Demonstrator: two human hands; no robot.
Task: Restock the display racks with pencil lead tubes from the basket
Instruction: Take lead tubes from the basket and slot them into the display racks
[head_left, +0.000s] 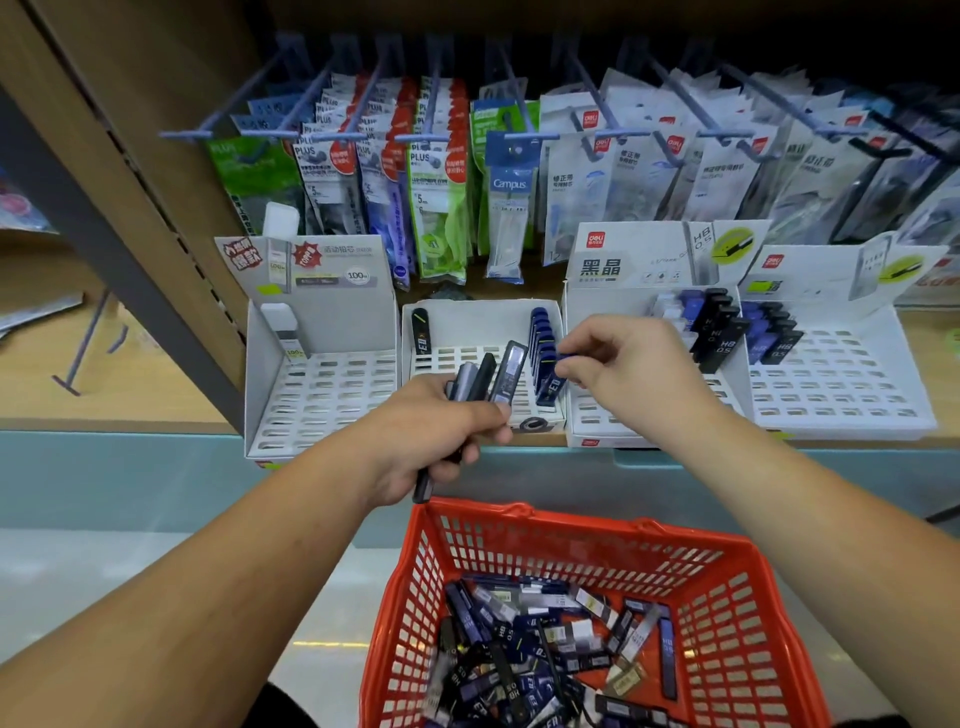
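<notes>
1. The pencil lead tubes (545, 649) are slim, flat plastic cases, mostly dark blue, black or clear grey with printed labels. Most lie in a loose jumble at the bottom of the basket (571, 540).
2. The basket is orange-red plastic with slotted, grid-like walls, and it sits low in front of the person.
3. The left hand (441, 441) is closed around a fanned bundle of tubes (488, 376). It holds them above the basket, at the front edge of the second rack. They overlap, so perhaps four or five.
4. The right hand (623, 364) pinches one dark blue tube (550, 387) between thumb and fingertips. The tube stands tilted at the near end of a single-file row of blue tubes (542, 338).
5. Four white racks with slotted floors stand side by side on the wooden shelf.
   - The first rack (322, 395) holds one white-capped tube (283, 327) at its back left.
   - The second rack (467, 322) holds the blue row along its right wall and one black tube (420, 332) at its back left.
   - The third rack (602, 410) and fourth rack (841, 395) each carry a cluster of black and blue tubes near the back.
6. Glossy hanging packets (447, 182) fill the pegs behind the racks.
</notes>
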